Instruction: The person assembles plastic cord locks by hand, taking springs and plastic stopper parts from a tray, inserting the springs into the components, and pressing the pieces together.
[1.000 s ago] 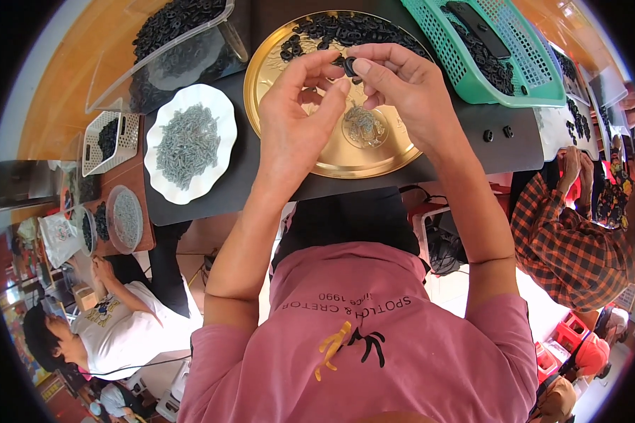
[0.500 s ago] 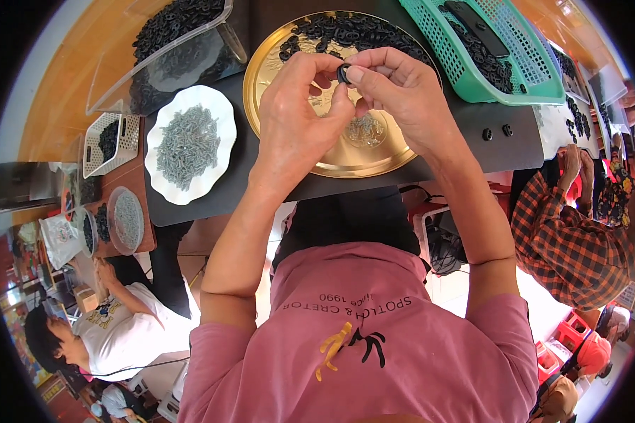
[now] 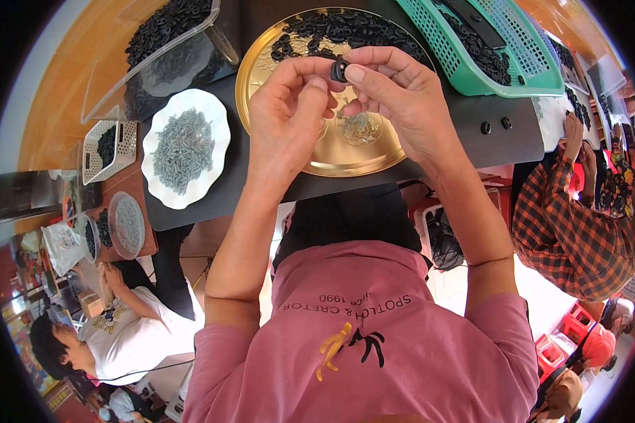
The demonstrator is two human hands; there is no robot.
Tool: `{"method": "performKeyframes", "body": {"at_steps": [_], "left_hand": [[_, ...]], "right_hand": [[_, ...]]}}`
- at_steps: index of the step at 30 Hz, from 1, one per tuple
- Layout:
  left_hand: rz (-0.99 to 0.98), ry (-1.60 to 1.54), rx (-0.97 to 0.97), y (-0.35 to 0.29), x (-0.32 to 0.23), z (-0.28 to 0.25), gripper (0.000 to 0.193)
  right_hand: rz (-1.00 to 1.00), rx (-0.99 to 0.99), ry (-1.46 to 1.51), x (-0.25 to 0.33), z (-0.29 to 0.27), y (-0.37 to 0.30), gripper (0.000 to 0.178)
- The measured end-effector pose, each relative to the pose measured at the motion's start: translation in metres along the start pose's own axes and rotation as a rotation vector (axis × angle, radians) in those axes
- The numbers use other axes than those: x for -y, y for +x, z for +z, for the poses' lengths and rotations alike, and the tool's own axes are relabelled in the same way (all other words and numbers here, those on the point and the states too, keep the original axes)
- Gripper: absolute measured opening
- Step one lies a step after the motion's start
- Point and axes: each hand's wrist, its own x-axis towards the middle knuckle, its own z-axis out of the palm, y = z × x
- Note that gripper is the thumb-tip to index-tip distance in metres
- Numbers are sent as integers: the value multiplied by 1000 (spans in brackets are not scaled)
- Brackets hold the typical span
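Note:
Above the round gold tray (image 3: 317,169) I hold up a small black plastic part (image 3: 339,70) with a hole in it. My right hand (image 3: 406,99) is closed, pinching the part between thumb and forefinger. From the other side, my left hand (image 3: 286,106) is closed too, its forefinger against the part and its thumb bent close by. Black ring-like plastic pieces (image 3: 346,29) are heaped along the tray's far side. Below my hands, a small clear dish (image 3: 360,129) of tiny screws stands on the tray, partly hidden.
A white scalloped plate (image 3: 222,134) of silvery screws is left of the tray, with a clear bin (image 3: 169,77) of black parts behind it. A green basket (image 3: 466,81) stands at right, near two loose black parts (image 3: 496,125). Co-workers sit on both sides.
The black part has tilted round in my fingers. My left thumb has drawn back from it to the left. The co-worker at right has moved a hand.

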Motion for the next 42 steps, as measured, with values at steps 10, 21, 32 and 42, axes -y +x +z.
{"method": "performKeyframes", "body": {"at_steps": [10, 21, 32, 42], "left_hand": [[-200, 13, 131, -16, -1, 3, 12], [-319, -62, 235, -38, 4, 43, 6], [-308, 47, 312, -50, 1, 45, 6], [-247, 75, 184, -50, -14, 6, 8]], "right_hand": [[-176, -42, -280, -9, -11, -36, 16], [-461, -134, -685, -2, -32, -78, 14], [-238, -464, -836, 17, -98, -107, 15], [-160, -436, -1373, 26, -171, -94, 17]]}}
